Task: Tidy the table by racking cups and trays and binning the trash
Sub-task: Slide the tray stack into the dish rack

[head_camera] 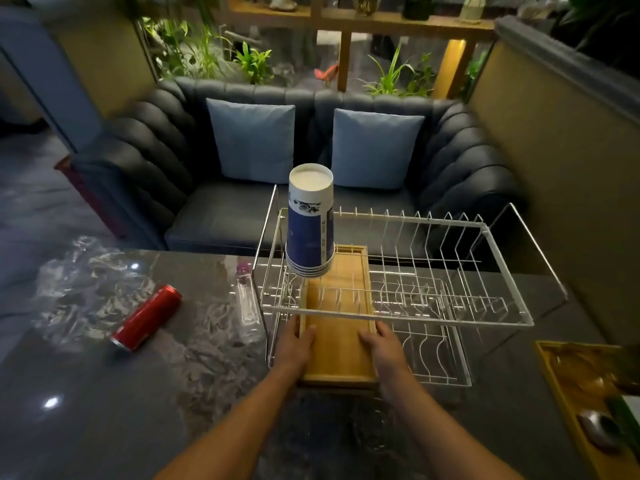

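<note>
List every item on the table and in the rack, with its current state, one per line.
wooden tray: lying flat in the rack's lower tier, held by both hands
left hand: gripping the tray's left edge
right hand: gripping the tray's right edge
paper cups: stacked upside down on the wire rack
red can: lying on its side
plastic bottle: lying down

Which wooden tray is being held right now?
The bamboo tray in the rack's lower tier, gripped by both hands; the other tray sits untouched at far right.

Wooden tray point(337, 344) flat in wire rack's point(450, 306) lower tier; inverted paper cups point(310, 223) stacked above
</note>
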A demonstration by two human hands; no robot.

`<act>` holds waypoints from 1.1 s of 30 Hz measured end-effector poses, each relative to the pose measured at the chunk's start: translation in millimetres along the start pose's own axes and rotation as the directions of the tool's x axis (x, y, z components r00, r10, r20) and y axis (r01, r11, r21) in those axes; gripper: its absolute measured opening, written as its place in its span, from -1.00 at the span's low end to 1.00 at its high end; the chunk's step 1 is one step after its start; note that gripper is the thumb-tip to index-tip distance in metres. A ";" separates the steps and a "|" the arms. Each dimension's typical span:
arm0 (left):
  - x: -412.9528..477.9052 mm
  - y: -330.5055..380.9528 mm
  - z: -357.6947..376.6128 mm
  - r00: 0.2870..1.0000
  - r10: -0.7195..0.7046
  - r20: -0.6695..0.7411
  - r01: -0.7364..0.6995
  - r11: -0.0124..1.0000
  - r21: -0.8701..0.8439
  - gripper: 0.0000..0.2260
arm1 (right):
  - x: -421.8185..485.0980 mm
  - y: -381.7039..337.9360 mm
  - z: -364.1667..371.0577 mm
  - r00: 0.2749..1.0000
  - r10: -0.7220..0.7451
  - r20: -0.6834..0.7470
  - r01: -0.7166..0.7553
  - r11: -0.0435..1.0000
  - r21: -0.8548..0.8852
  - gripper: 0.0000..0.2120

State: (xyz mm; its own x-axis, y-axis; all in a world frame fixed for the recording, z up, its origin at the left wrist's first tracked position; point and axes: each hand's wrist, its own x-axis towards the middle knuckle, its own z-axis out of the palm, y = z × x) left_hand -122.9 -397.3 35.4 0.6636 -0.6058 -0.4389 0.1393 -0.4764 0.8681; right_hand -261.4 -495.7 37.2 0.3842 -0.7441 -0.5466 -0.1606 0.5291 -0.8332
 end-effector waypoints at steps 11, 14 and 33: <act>17.6 -5.1 7.7 0.999 -0.021 -0.035 0.026 0.986 0.163 -0.60 | 17.7 3.4 0.1 1.000 0.013 0.008 -0.012 0.997 -0.073 -0.76; 19.1 -4.1 8.2 0.997 -0.058 -0.056 0.067 0.983 0.171 -0.62 | 13.4 3.9 -0.2 1.000 0.007 -0.011 -0.007 0.997 -0.075 -0.85; 6.7 -8.8 -4.4 1.000 0.029 0.003 -0.029 0.970 0.241 -0.64 | 19.2 9.4 -0.9 0.998 -0.059 -0.032 0.050 0.971 -0.233 -0.74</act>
State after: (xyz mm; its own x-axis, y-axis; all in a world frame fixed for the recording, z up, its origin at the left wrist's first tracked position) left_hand -116.5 -394.4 25.8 0.6653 -0.6212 -0.4141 -0.0611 -0.5981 0.7991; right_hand -256.3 -505.3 18.8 0.3641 -0.7864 -0.4989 -0.3483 0.3818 -0.8561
